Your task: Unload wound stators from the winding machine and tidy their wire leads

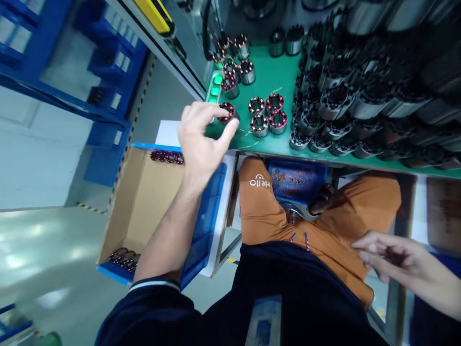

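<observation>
My left hand (203, 139) reaches over the left end of the green worktop, its thumb and fingers closed around a small wound stator (227, 113) with red wire. Just right of it, a small group of wound stators (259, 125) with copper and red windings stands on the green surface, loose wire ends beside them. Behind my left hand are several more wound stators (247, 71). My right hand (399, 257) hangs above my right thigh, away from the worktop, fingers curled and slightly blurred; nothing can be made out between thumb and fingers.
Rows of unwound metal stators (336, 98) fill the right of the worktop (266, 149). Green lit buttons (216, 85) line its left edge. A blue crate (212, 211) with cardboard lining and wound stators inside stands lower left. Below the worktop is a blue tray (298, 180) with wire scraps.
</observation>
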`<state>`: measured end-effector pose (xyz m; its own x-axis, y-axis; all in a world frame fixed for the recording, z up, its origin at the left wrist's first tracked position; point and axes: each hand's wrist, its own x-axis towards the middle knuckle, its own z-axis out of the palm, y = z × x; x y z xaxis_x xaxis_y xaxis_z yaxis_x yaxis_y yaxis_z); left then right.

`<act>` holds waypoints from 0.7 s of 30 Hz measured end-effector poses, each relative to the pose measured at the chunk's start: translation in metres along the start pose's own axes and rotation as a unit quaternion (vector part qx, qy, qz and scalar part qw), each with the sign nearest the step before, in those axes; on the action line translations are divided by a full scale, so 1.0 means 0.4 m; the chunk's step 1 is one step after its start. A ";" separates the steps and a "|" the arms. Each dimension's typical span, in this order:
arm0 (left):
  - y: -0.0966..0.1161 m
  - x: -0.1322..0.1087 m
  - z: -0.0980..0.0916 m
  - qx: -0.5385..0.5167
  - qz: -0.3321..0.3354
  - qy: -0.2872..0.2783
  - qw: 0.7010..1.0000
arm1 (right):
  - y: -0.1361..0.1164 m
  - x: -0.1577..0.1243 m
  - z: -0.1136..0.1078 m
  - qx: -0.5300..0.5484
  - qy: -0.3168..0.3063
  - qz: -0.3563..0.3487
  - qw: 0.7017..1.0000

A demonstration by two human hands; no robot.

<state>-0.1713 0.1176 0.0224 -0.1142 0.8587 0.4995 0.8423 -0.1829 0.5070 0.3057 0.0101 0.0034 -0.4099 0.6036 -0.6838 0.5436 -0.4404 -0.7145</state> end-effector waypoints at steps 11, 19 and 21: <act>-0.168 0.123 0.083 -0.022 -0.018 0.020 0.999 | 0.044 -0.005 0.047 0.065 0.012 0.031 0.997; -0.111 0.198 0.036 -0.007 0.004 -0.023 1.000 | -0.013 0.006 0.090 0.044 -0.044 -0.008 0.998; -0.039 0.160 -0.015 -0.081 -0.002 -0.015 0.997 | -0.024 0.006 0.090 0.046 -0.041 -0.014 0.998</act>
<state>-0.1949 0.1726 0.0508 -0.1002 0.8730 0.4774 0.7452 -0.2521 0.6174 0.2732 -0.0083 0.0034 -0.4854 0.5617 -0.6700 0.4621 -0.4856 -0.7420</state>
